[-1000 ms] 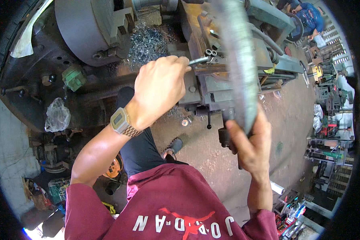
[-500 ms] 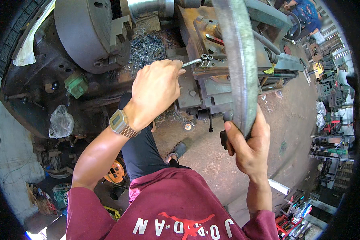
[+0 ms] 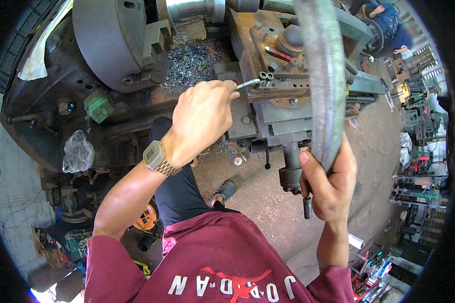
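Left of the dusty brown floor [image 3: 260, 214] stands a pale wall [image 3: 14, 177]; right of the floor are cluttered metal racks [image 3: 419, 199], with bright slats [image 3: 431, 69] past its far right and white light [image 3: 44, 295] beyond its near left.

It was a metal workshop: a large lathe [image 3: 43, 103] stood with metal shavings [image 3: 189, 63] heaped beside its big round clamp [image 3: 108, 45], the floor [image 3: 258, 217] looked stained, and machine parts [image 3: 418, 126] and tools [image 3: 373, 275] crowded the right side.
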